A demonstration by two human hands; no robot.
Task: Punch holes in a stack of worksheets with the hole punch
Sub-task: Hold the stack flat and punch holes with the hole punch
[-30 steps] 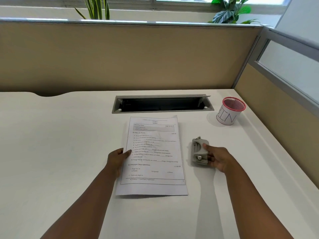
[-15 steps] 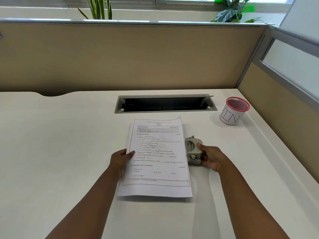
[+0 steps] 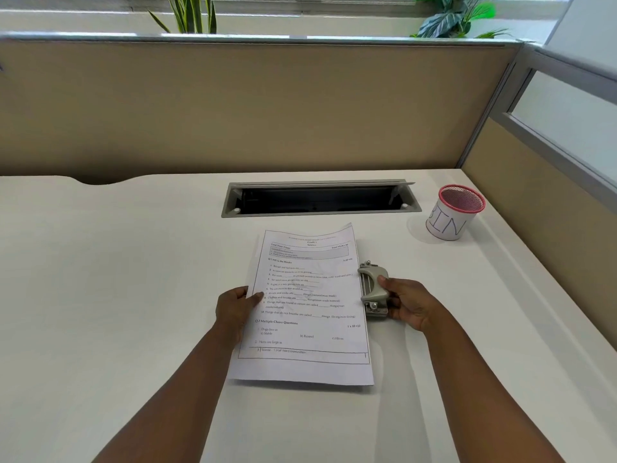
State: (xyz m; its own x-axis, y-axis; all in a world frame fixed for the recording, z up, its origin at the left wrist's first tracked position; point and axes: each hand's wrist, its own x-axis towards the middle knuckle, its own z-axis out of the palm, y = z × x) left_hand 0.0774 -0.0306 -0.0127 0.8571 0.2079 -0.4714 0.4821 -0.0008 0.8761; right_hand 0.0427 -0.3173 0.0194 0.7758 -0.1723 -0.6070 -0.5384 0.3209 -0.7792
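Note:
A stack of printed worksheets point(image 3: 310, 315) lies in the middle of the white desk point(image 3: 100, 295), its left edge lifted slightly. My left hand point(image 3: 235, 307) grips that left edge, thumb on top of the page. A grey metal hole punch point(image 3: 373, 287) sits against the middle of the stack's right edge, its slot facing the paper. My right hand point(image 3: 409, 304) holds the punch from the right, thumb on its lever. Whether the paper edge is inside the slot is not clear.
A pink mesh cup point(image 3: 454, 212) wrapped in paper marked "BIN" stands at the back right. An open cable tray slot point(image 3: 320, 198) runs across the desk behind the worksheets. Beige partition walls point(image 3: 233, 108) close the back and right sides.
My right hand has slid the hole punch leftwards until it meets the right edge of the stack. My left hand has taken hold of the stack's left edge and tilted the sheets slightly.

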